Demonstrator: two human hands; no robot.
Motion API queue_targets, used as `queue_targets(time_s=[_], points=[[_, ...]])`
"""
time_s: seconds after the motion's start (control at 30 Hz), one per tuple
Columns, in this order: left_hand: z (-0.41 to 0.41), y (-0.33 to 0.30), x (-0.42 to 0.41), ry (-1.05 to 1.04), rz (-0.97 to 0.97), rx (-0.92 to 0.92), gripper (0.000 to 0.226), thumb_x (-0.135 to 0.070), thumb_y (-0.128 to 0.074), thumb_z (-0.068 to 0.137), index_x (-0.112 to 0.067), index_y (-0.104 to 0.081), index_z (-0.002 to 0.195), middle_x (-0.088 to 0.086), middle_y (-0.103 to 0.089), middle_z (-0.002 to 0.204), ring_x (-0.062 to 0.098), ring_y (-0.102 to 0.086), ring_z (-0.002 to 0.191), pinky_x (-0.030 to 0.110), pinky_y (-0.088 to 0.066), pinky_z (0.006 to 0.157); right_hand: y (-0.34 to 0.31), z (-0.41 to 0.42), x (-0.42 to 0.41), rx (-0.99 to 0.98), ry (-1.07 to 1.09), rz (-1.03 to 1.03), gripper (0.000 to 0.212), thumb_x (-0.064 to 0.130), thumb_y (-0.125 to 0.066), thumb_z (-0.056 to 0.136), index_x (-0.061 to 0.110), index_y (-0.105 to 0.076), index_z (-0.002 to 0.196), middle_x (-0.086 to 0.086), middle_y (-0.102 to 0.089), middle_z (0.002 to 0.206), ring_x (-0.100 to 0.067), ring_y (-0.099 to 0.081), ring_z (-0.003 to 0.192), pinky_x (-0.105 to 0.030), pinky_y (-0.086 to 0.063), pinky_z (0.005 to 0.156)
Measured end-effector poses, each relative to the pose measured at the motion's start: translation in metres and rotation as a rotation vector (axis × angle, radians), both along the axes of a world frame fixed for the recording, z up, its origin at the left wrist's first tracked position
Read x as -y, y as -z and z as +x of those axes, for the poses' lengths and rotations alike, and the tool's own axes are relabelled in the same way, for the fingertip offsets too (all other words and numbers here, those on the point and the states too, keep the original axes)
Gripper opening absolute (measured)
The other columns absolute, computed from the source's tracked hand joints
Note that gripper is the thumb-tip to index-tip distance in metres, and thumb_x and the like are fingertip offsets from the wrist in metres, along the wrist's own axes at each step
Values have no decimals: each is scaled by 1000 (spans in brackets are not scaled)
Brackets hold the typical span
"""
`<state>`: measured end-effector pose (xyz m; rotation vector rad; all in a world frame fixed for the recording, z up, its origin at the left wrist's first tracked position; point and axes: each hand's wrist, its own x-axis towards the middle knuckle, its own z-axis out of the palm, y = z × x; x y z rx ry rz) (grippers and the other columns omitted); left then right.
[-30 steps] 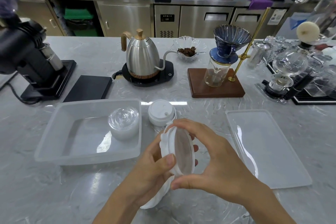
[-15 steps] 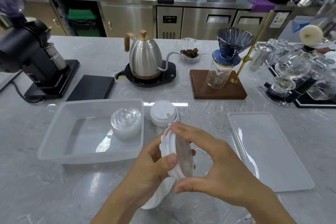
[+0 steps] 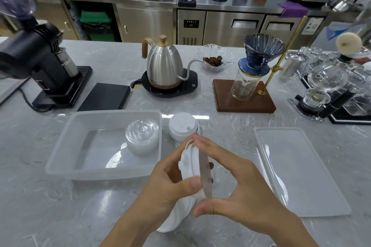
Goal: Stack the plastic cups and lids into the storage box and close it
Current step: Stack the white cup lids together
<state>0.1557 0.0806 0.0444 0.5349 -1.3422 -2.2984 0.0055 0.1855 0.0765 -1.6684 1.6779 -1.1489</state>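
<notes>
A gray marble counter [image 3: 220,126] sits in a shiny steel kitchen. The left hand [image 3: 168,184] and right hand [image 3: 239,184] both pinch round white lids [image 3: 190,168] on edge, just beside the see-through plastic storage box [image 3: 60,158] with clear lids [image 3: 142,138] inside

Both forearms were bare, with no sleeve in view. The left hand [image 3: 166,184] and right hand [image 3: 241,190] wore no gloves, rings or watch; fingernails were short and unpainted.
</notes>
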Motion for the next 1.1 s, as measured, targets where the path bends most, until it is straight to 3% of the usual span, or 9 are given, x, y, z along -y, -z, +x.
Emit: queue_targets(time_s=[0.13, 0.3, 0.43, 0.7, 0.8, 0.87, 0.9, 1.03, 1.1], points=[[3, 0, 1, 24, 74, 23, 86, -50, -91, 65, -14, -60, 136, 21, -73, 114, 36, -73, 103, 42, -60, 81, 2, -2, 0, 3, -68, -22, 97, 35, -94, 64, 33, -45, 148, 25, -38, 156, -1, -32, 147, -3, -28, 107], [4, -1, 1, 67, 80, 54, 84, -55, -89, 65, -12, -63, 132, 24, -72, 110, 37, -74, 98, 43, -60, 79, 5, -1, 1, -22, -118, -39, 96, 34, -93, 66, 35, -44, 148, 23, -36, 158, -4, -29, 149, -13, -25, 115], [4, 0, 0, 63, 73, 58, 94, -57, -91, 61, -17, -57, 140, 26, -70, 117, 40, -71, 106, 53, -57, 86, 6, 5, 2, 32, -93, -18, 99, 37, -94, 62, 43, -42, 147, 27, -34, 157, 1, -31, 147, -2, -30, 103], [13, -1, 0, 3, 153, 44, 93, -51, -94, 59, -11, -59, 136, 26, -65, 131, 46, -65, 118, 58, -57, 89, 16, 21, 10, 93, -54, 38, 99, 39, -93, 62, 51, -41, 145, 32, -33, 156, 8, -32, 143, 1, -32, 100], [18, -2, 1, -11, 213, 15, 80, -53, -89, 66, -21, -63, 135, 14, -68, 132, 33, -69, 115, 53, -60, 87, 16, 31, 18, 51, -60, 45, 100, 44, -91, 63, 50, -37, 147, 35, -29, 156, 9, -27, 145, -22, -43, 107], [23, -4, 2, -19, 194, 21, 73, -57, -84, 70, -24, -65, 132, 9, -69, 129, 27, -69, 110, 52, -60, 88, 17, 38, 23, 15, -86, 46, 102, 48, -88, 65, 51, -30, 150, 35, -24, 158, 10, -19, 147, -44, -37, 115], [26, -3, 3, -43, 176, 36, 73, -57, -83, 70, -21, -66, 131, 9, -71, 123, 25, -70, 105, 48, -61, 84, 16, 39, 25, 20, -105, 53, 104, 49, -87, 66, 52, -27, 150, 35, -22, 158, 10, -17, 147, -47, -34, 116], [44, 2, 10, -218, 147, 65, 83, -53, -83, 65, -10, -61, 133, 17, -67, 106, 28, -67, 87, 41, -59, 68, 24, 36, 23, 73, -77, 98, 98, 54, -86, 66, 58, -29, 146, 38, -28, 154, 15, -30, 139, -11, -32, 106], [56, 6, 14, -283, 167, 35, 81, -50, -86, 60, -18, -63, 131, 16, -67, 104, 29, -65, 81, 41, -57, 63, 32, 31, 18, 42, -1, 117, 82, 62, -78, 69, 58, -38, 141, 41, -34, 148, 18, -28, 138, -9, -24, 105]])
